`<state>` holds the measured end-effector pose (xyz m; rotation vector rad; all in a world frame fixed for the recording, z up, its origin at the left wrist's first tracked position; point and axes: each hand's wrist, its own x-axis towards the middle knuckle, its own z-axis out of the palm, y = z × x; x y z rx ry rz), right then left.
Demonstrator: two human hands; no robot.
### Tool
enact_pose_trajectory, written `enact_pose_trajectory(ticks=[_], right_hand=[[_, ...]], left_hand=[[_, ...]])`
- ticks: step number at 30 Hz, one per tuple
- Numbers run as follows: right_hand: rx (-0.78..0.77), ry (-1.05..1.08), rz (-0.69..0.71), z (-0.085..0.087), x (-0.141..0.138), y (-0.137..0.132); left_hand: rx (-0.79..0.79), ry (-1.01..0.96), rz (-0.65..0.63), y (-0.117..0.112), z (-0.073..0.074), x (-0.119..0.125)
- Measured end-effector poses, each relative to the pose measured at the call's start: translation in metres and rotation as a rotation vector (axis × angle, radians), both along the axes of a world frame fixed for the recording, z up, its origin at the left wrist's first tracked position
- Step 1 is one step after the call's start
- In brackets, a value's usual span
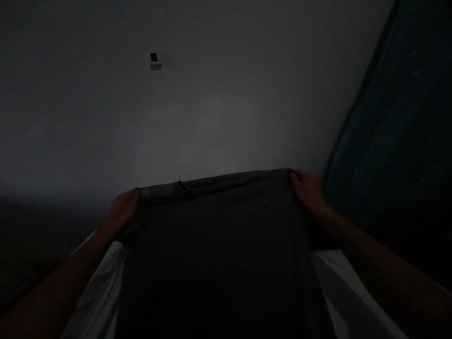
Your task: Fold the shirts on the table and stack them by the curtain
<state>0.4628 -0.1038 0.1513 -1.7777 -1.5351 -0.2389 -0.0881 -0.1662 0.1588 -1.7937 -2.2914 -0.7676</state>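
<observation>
A dark grey cloth garment [219,235], probably a T-shirt, hangs in front of me, stretched along its top edge. My left hand [122,212] grips its upper left corner, and my right hand [307,190] pinches the upper right corner. Its lower part falls out of the dim light, so the shape and any details are hard to see. A thin loose thread sticks up from the top edge.
White fabric [95,301], perhaps a bedsheet, lies below on both sides of the garment. A dark teal fabric panel [388,141] rises at the right. A pale wall [219,103] stands ahead, with a small white wall-mounted device [154,60] on it.
</observation>
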Motion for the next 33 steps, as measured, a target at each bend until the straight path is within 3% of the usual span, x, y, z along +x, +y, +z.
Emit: enact_pose_trajectory(ticks=[2,4,8,11,16,21,27,29,33], right_hand=[[-0.228,-0.116,0.055,-0.027,-0.018,0.061],[-0.397,-0.185,0.093,-0.062,-0.031,0.108],[-0.563,-0.234,0.133,-0.120,-0.041,0.162],[-0.586,-0.283,0.184,-0.137,-0.045,0.182],[-0.648,-0.363,0.362,-0.140,-0.070,0.203],[-0.795,-0.358,0.505,-0.137,-0.098,0.217],[-1.323,-0.203,0.931,-0.121,-0.095,0.210],[-1.334,-0.125,1.025,-0.115,-0.097,0.201],[-1.162,0.121,1.108,-0.111,-0.111,0.184]], left_hand=[[-0.218,0.073,-0.037,0.061,-0.021,0.004],[-0.360,0.132,-0.039,0.105,-0.050,0.001],[-0.453,0.175,0.023,0.157,-0.098,-0.020],[-0.438,0.208,-0.020,0.184,-0.116,-0.028],[-0.471,0.228,-0.251,0.224,-0.140,0.004],[-0.569,0.198,-0.312,0.244,-0.156,0.033],[-0.598,0.133,-0.405,0.236,-0.144,0.021],[-0.576,0.077,-0.470,0.228,-0.139,0.019],[-0.494,0.010,-0.514,0.215,-0.134,0.020]])
